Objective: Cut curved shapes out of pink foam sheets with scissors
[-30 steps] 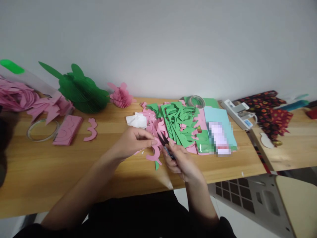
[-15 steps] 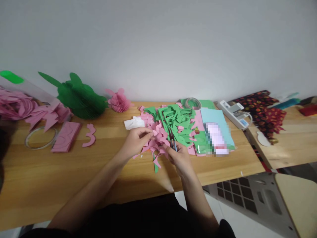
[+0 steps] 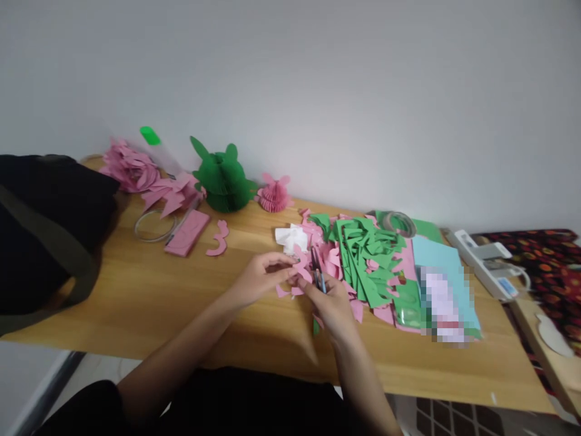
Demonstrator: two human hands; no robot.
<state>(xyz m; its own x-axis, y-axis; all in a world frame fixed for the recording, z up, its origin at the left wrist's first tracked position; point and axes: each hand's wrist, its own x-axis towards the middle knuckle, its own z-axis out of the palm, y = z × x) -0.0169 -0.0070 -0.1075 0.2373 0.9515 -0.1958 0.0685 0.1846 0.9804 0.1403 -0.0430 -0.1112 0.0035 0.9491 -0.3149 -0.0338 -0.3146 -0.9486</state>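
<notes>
Left hand: the grip pinches, thumb against fingers, a small curved cutout of pink paper in front of the torso, over the pale wooden bench. Right hand: the grip is wrapped around dark-bladed scissors with blue handles, blades directed away from the body, just beside the cutout. Whether the blades are parted, and whether the right thumb touches the paper, cannot be told.

Probable faults: uneven pull could crease or tear the thin cutout; a loosened pinch could drop it among the like-coloured loose pink paper scraps; a turned right wrist could bring the blades against the left fingertips.

Edges and room: a heap of green paper offcuts crowds the right side, and a crumpled white tissue lies just beyond the left fingers. The grey wall bounds the rear; the bench's front edge passes beneath both forearms. The widest room for moving lies leftward.
</notes>
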